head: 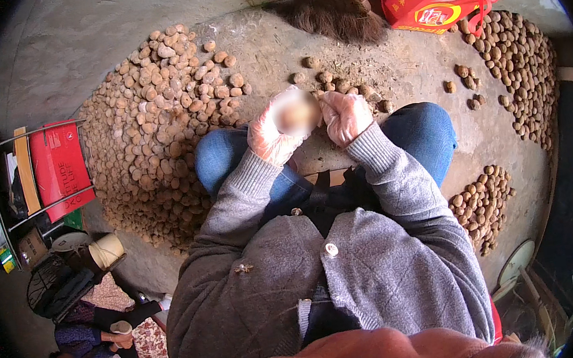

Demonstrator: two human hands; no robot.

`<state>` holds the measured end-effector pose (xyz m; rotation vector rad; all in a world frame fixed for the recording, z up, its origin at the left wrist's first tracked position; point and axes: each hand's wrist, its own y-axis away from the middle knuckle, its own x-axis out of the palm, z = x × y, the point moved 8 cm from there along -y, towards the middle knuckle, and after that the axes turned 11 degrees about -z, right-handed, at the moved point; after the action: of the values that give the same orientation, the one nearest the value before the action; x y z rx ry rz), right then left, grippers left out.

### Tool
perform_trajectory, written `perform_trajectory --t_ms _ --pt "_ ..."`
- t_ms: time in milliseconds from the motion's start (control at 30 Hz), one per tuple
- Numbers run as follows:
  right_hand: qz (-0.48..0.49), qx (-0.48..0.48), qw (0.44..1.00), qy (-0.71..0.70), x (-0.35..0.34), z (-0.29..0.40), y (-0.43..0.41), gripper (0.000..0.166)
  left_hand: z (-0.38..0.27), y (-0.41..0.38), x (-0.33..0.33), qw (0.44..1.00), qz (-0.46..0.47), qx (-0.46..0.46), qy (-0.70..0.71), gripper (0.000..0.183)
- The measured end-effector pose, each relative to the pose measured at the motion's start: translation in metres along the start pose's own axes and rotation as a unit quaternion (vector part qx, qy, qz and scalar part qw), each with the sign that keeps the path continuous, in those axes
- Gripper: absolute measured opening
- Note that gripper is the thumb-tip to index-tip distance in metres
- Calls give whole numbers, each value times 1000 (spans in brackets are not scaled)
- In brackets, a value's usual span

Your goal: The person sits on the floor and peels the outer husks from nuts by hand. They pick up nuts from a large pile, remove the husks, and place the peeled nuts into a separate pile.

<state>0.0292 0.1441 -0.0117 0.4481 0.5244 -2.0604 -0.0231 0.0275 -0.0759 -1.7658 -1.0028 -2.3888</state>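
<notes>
My left hand (271, 134), in a clear plastic glove, is curled around a round pale-brown thing (295, 114), likely a tuber; blur hides its surface. Just to its right my right hand (346, 115), gloved the same way, has its fingers curled in towards that thing. Whether anything thin is pinched in the right fingers cannot be made out. Both hands are above the floor between my bent knees. A few loose brown tubers (326, 77) lie on the concrete just beyond them, among scattered scraps (353, 65).
A large heap of tubers (144, 135) spreads at left. More tubers (517, 67) lie far right, and a smaller pile (484, 207) beside my right side. A broom (337, 8) and red bag (434, 0) stand at the back. A rack (40, 170) and a seated person (93, 334) are left.
</notes>
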Motion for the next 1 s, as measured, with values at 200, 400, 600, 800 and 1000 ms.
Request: perform_trajectory --t_ms 200,400,600,800,1000 --pt "46 -56 995 -64 0 10 4 15 -5 -2 5 996 59 -48 39 41" --pt "87 -72 993 -44 10 16 10 9 0 -1 11 999 15 -27 26 34" --pt "122 -120 985 15 10 28 14 6 3 -3 -2 990 56 -98 79 34" --pt "28 -56 997 47 3 6 4 9 6 1 -9 994 -29 -43 -95 27" --pt "100 -110 989 19 12 18 14 14 -14 -4 -23 941 -14 81 -329 32"
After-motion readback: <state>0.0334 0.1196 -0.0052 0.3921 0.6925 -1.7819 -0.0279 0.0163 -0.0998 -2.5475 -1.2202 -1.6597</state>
